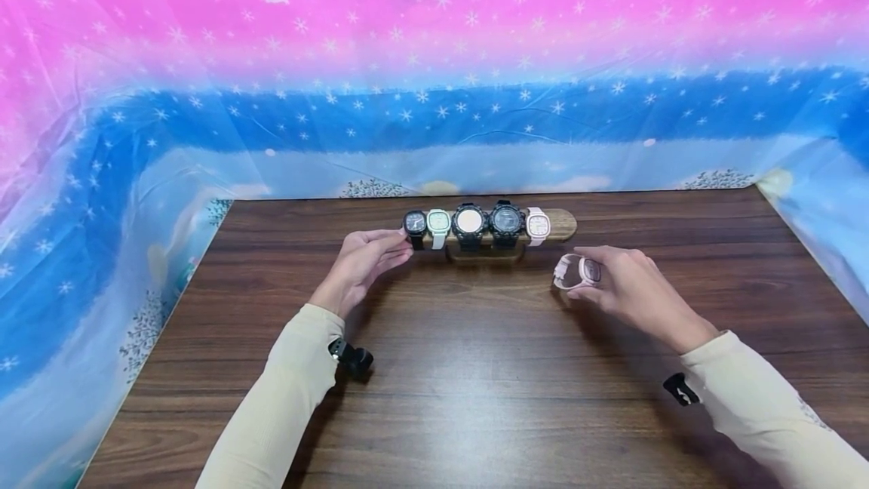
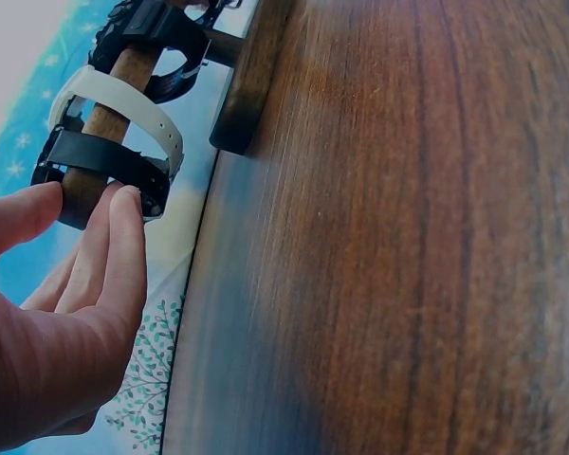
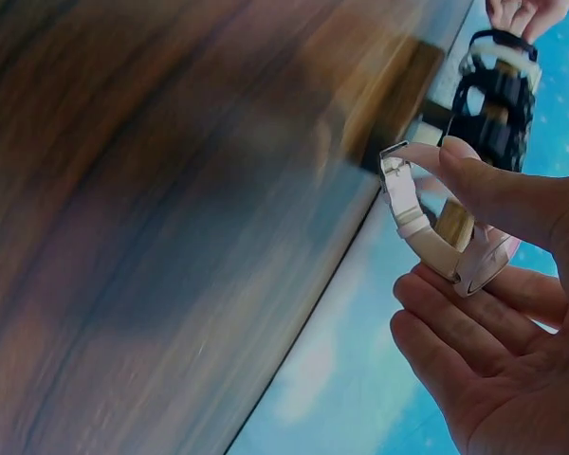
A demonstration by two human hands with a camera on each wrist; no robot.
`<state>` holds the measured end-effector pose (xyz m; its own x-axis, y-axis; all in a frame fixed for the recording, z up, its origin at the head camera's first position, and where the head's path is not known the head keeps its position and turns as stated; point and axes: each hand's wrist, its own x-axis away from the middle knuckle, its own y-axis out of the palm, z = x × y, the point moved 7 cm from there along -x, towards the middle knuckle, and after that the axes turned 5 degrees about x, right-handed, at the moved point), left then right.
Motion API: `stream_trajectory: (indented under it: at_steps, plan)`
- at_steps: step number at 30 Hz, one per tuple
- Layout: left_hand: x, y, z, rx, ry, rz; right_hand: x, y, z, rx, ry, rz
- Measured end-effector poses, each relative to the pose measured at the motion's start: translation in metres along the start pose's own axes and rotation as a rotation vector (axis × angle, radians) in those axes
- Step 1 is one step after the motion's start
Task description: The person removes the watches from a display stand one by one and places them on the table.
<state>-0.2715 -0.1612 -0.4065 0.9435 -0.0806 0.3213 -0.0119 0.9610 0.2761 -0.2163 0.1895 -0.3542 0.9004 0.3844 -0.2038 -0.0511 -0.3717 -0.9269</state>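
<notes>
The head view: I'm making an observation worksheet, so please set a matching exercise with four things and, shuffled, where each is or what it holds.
Things
1. left hand
2. right hand
3. mint-green watch
4. watch with a bright round dial

Places and states
A. holding a pale pink watch
B. third from the left in the row of five
C. at the left end of the wooden stand
D. second from the left in the row of five

Pairs: 1-C, 2-A, 3-D, 4-B

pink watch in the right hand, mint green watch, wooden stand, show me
Held pink watch [image 1: 592,271], head view, on its face
Mint green watch [image 1: 438,220], head view, on its face
Wooden stand [image 1: 562,225], head view, bar's right end
</notes>
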Motion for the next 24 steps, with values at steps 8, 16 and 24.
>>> stream_trajectory:
  at_steps: [8,16,24]
  plan:
    - [-0.002,0.001,0.0,0.005,0.009,0.0,-0.004,0.016,-0.023,-0.069,-0.043,-0.055]
    - [-0.001,0.0,-0.001,0.006,0.007,-0.004,-0.012,0.033,-0.047,-0.091,-0.103,-0.066]
    - [0.0,0.0,-0.001,0.004,0.001,0.007,-0.017,0.047,-0.071,-0.138,-0.126,-0.092]
